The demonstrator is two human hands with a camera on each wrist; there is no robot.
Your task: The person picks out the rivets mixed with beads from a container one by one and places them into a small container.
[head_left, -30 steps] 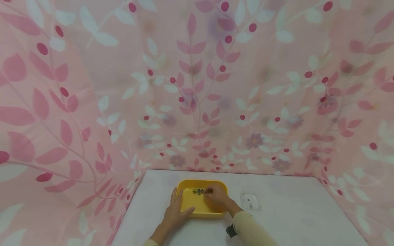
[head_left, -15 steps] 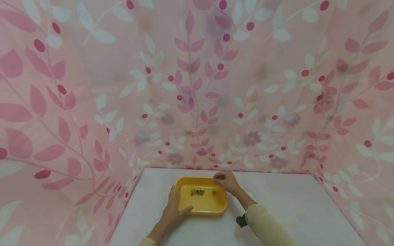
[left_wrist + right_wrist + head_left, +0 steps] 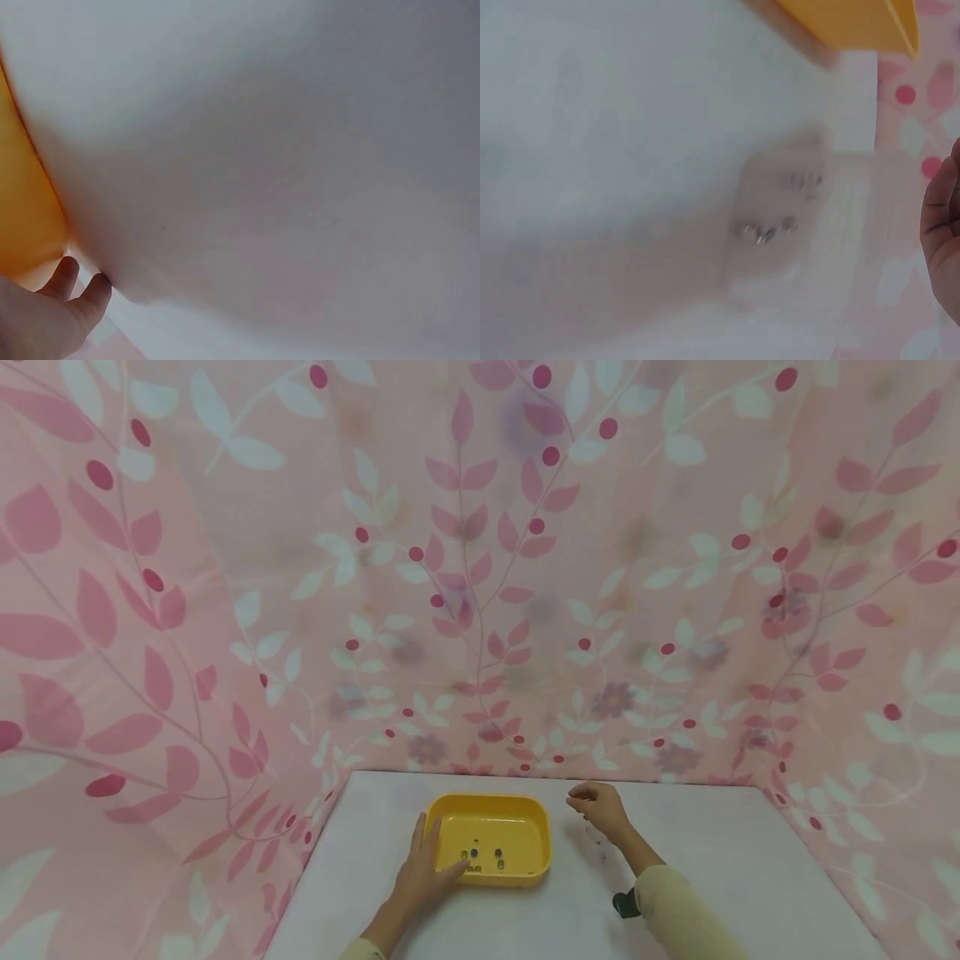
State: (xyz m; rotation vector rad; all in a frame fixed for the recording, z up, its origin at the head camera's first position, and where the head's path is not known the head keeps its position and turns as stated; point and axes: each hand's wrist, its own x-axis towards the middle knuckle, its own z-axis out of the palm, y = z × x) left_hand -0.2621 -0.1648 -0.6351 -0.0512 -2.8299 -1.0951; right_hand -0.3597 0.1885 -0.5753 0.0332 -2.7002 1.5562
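Observation:
In the head view a yellow tray (image 3: 491, 802) stands on the white table. Several small shiny bead-like pieces (image 3: 498, 853) lie scattered in its front half. My left hand (image 3: 420, 868) rests at the tray's front left corner, fingers stretched along the left side and thumb on the front rim. My right hand (image 3: 602, 810) is in the air right of the tray, fingers bent; nothing shows between them. Below it is a clear plastic container (image 3: 739, 195), blurred in the right wrist view, with a few small shiny pieces (image 3: 765, 234) in it.
The white table (image 3: 720, 860) ends at the back and sides against a pink curtain (image 3: 480, 568) with leaf patterns. A dark device (image 3: 626, 904) sits at the right wrist, by the sleeve.
My right hand has left the tray's inside, passed its far right rim and moved right. The bead-like pieces, grouped farther back before, are now spread toward the front. My left hand has stayed.

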